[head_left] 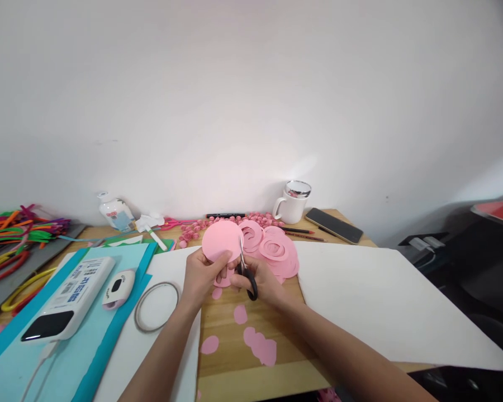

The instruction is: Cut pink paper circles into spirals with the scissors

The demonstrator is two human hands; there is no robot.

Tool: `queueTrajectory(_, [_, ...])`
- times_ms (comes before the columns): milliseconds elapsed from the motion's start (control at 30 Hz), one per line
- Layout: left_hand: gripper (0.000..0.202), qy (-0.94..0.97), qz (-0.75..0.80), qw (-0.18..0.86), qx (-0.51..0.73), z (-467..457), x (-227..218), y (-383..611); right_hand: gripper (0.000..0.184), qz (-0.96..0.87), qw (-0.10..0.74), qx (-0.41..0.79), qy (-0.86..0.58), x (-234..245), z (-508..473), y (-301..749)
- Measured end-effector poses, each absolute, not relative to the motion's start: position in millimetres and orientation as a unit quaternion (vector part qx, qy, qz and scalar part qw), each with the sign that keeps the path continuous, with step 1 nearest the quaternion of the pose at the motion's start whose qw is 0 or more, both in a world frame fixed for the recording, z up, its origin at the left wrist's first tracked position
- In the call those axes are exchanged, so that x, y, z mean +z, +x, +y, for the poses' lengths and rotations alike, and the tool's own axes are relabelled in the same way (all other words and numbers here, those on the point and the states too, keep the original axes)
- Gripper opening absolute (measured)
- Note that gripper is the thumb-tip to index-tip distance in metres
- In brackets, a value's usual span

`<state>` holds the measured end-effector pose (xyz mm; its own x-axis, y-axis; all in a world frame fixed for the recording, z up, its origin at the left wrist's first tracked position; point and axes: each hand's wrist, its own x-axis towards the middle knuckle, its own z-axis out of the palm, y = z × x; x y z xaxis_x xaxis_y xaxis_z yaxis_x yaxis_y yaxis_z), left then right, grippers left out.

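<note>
Between thumb and fingers my left hand [205, 273] pinches a round pink paper disc [221, 239], held up off the table. My right hand [262, 277] is wrapped round the black handles of a pair of scissors [242, 254]. The blades point up and touch or overlap the disc's right edge. Just behind my hands lies a heap of pink paper spirals [275, 250]. Small pink paper scraps [240, 314] are scattered on the wood below.
White boards [385, 301] lie on both sides. At left are a roll of tape [137, 312], a power bank [81, 296] with cable, and pipe cleaners [20, 229]. Along the wall stand a bottle [116, 212] and a mug [295, 206]; a phone [334, 225] lies right, near rolled pink paper flowers [193, 230].
</note>
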<state>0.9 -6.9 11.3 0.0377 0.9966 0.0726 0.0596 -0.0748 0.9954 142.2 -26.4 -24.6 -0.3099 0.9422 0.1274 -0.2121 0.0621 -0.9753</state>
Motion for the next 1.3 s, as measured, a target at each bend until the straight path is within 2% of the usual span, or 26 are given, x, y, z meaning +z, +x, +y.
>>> queueTrajectory(200, [0.025,0.555,0.474,0.497,0.469,-4,5,-3,0.028,-0.574,0.492,0.579,-0.305,-19,-25,145])
queueTrajectory(533, [0.027,0.539,0.473,0.507,0.479,-3,8,-2,0.03,-0.558,0.485,0.583,-0.336,-25,-26,144])
queueTrajectory(900, [0.026,0.528,0.45,0.519,0.5,2,0,-6,0.022,-0.524,0.491,0.61,-0.335,-29,-27,144])
queueTrajectory(1167, [0.028,0.489,0.439,0.566,0.497,-3,10,0,0.025,-0.523,0.482,0.613,-0.344,-27,-31,140])
queueTrajectory(1300, [0.028,0.512,0.476,0.533,0.476,-5,12,1,0.03,-0.535,0.479,0.606,-0.341,-24,-32,136])
